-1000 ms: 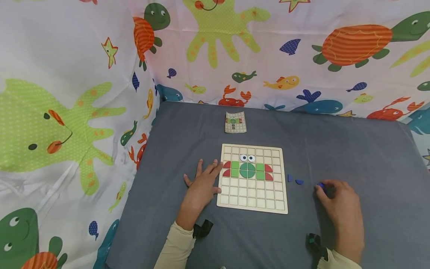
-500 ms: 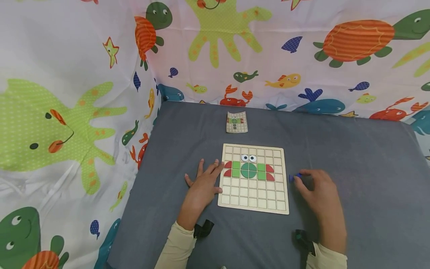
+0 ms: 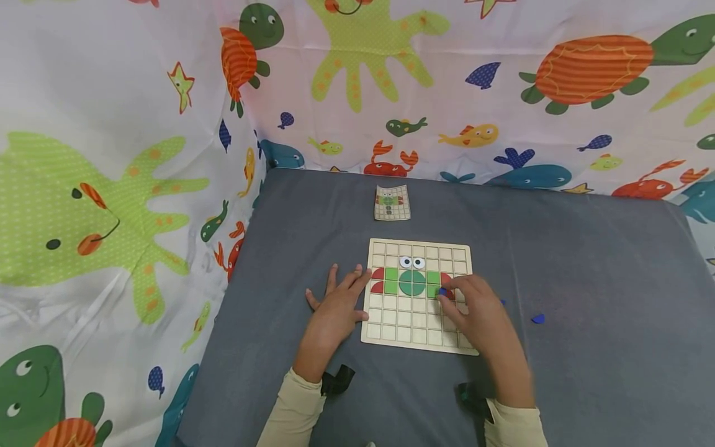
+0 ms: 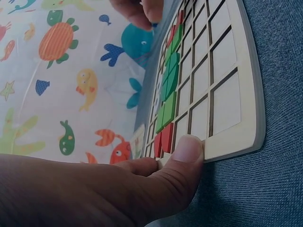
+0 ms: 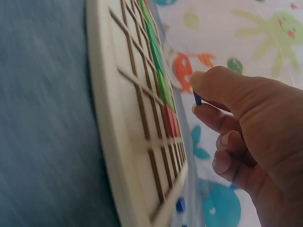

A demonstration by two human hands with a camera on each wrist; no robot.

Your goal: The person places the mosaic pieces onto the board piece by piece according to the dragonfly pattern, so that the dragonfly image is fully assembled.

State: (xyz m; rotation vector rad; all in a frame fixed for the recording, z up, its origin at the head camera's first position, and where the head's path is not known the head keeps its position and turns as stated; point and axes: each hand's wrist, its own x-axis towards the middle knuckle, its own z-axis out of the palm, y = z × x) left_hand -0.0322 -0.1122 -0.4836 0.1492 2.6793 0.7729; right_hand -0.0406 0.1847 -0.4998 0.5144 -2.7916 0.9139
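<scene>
A square wooden grid board lies on the grey cloth, with red, green and round-eye pieces set in its upper rows. My left hand rests at its left edge, fingers spread; in the left wrist view the thumb lies on the board's rim. Over the board's right part, my right hand pinches a small blue piece between thumb and index finger. The right wrist view shows this blue piece edge-on, apart from the board. Its full outline is hidden by the fingertips.
Right of the board lie a blue half-round piece and another blue piece, partly hidden by my right hand. A small pattern card lies behind the board. Printed fabric stands along the back and left.
My right hand has moved left from the loose blue pieces to above the board, carrying a blue piece. A half-round blue piece now shows where that hand was. My left hand stays put.
</scene>
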